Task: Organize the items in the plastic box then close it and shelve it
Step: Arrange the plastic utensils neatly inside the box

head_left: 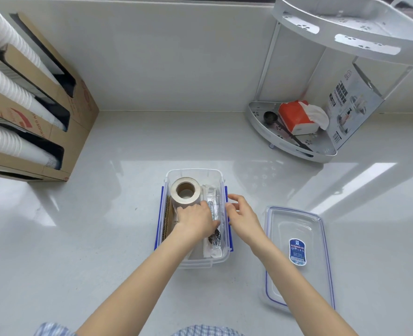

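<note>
A clear plastic box (192, 263) with blue side latches sits open on the white counter. Inside stand a pale roll of tape (185, 191) at the far end, a brown corrugated strip (167, 221) along the left wall and several clear-wrapped packets (214, 209) on the right. My left hand (195, 219) reaches into the box, fingers curled down among the packets beside the roll; what it holds is hidden. My right hand (240, 215) rests at the box's right rim with fingers spread. The clear lid (297, 258) with a blue label lies flat to the right.
A white corner shelf rack (295, 144) at the back right holds an orange tissue pack (295, 116), a black scoop and a printed box. A cardboard dispenser (62, 132) with stacks of white cups stands at the left. A wall runs behind.
</note>
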{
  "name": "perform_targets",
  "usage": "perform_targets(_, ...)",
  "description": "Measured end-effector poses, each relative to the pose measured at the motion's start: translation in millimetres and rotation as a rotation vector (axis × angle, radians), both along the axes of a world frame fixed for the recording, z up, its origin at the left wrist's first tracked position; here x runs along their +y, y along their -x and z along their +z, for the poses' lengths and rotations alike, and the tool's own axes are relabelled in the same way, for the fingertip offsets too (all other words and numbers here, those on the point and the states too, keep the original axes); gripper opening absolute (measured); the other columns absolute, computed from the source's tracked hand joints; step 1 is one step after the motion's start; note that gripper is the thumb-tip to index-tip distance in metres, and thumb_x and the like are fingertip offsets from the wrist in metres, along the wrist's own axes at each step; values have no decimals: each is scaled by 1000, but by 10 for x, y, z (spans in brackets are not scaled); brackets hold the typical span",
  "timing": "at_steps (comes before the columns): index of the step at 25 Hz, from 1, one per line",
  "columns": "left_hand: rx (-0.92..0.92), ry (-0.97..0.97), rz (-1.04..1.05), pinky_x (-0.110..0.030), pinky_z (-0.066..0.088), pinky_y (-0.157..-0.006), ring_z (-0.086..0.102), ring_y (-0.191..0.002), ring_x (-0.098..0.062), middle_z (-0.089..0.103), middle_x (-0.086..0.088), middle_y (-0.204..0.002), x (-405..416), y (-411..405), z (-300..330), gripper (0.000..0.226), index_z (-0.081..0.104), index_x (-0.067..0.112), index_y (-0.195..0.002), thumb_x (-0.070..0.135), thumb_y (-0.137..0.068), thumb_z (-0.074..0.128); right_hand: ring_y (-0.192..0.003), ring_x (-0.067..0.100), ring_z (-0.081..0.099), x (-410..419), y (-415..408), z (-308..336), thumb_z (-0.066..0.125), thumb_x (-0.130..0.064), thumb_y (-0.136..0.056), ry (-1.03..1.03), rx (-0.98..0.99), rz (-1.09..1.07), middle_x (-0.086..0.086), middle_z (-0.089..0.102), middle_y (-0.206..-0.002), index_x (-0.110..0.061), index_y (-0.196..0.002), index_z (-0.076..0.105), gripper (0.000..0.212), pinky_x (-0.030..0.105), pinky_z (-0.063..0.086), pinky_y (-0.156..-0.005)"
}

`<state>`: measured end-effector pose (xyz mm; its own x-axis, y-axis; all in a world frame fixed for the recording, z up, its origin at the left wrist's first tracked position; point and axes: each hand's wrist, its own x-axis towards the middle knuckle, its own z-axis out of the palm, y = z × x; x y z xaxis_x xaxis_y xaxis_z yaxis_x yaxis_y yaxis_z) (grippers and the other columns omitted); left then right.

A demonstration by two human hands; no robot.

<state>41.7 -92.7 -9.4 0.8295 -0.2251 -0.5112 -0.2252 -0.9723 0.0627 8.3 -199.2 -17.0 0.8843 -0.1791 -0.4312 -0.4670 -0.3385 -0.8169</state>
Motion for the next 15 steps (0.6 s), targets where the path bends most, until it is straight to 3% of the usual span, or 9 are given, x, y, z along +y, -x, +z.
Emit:
perform_targets(2,61,55,35,-43,37,-99,47,-122,-34,52,-19,-131,11,-33,1,56,35,0,-126,40,-89,45,-112,24,54,-12,-13,-26,39,-21,-95,-23,11,-13,11,55,-128,-14,-130,43,36,41,43,-103)
perform_targets(6,102,150,150,-44,37,-100,48,-122,-34,52,-18,-131,83,-71,-51,54,36,2,-126,35,-86,52,-103,19,54,-20,-4,-49,41,-17,-94,-34,-11,-20,11,57,-124,-12,-123,51,31,43,44,-102)
perform_targets(8,69,170,189,-42,38,-98,49,-119,-36,53,-18,-128,121,-65,-76,41,44,3,-121,27,-88,49,-105,21,54,-9,5,-65,40,-17,-95,-41,-18,-24,10,57,-124,-13,-120,53,29,43,44,-101)
perform_targets(11,-25,83,98,-39,38,-96,52,-115,-36,57,-19,-124,158,-25,-81,28,51,2,-114,11,-90,40,-106,21,55,-1,8,-74,40,-19,-95,-49,-25,-29,10,57,-124,-14,-119,53,28,42,45,-100)
perform_targets(15,-98,-28,-29,-37,36,-96,55,-113,-33,60,-16,-122,160,-28,-93,26,53,4,-113,11,-92,39,-108,23,56,-8,7,-79,39,-19,-95,-53,-27,-22,9,56,-124,-14,-119,53,28,43,46,-100)
